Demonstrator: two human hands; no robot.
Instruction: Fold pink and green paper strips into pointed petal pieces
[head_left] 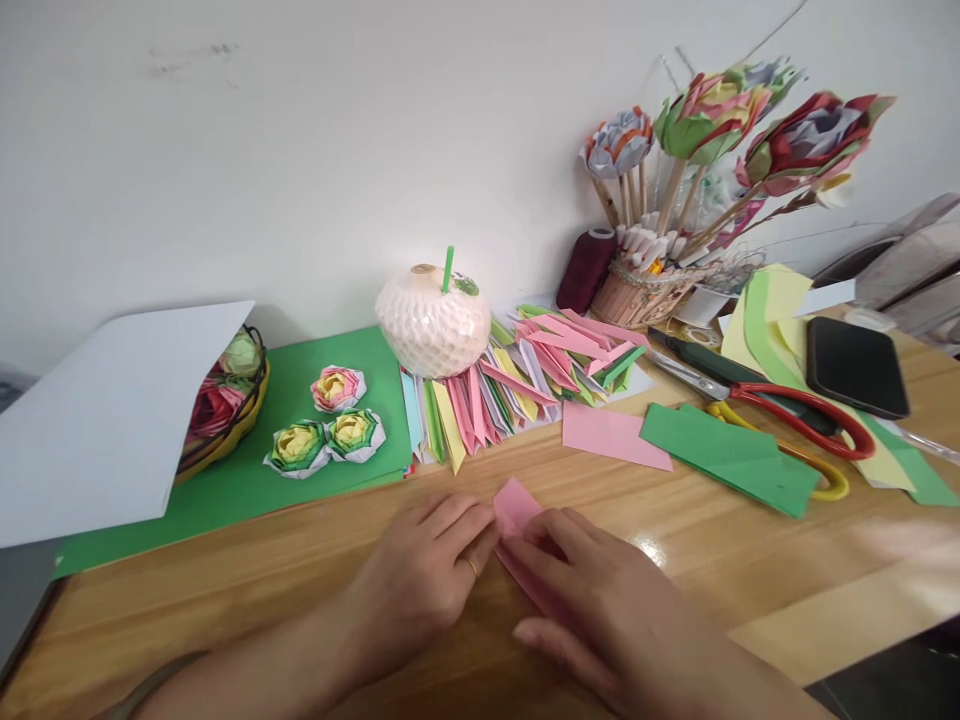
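Note:
A pink paper strip (517, 505), its far end creased with slanted corners, lies on the wooden table between my hands. My left hand (427, 560), with a ring on one finger, is closed, its fingertips gripping the strip's left edge near the far end. Over the strip's nearer part rests my right hand (592, 590); its bent fingers hold the paper down while the thumb sits lower, apart from them. Part of the strip is hidden beneath the right hand. Just beyond lie a flat pink paper rectangle (611, 437) and a stack of green paper rectangles (727, 455).
Folded paper strips (517, 380) in several colours are piled behind. Paper lotus flowers (337, 388) sit on a green sheet (292, 350) near a white textured coconut-shaped object (435, 320). At right lie red-handled scissors (802, 400), a phone (857, 367) and a flower basket (645, 290).

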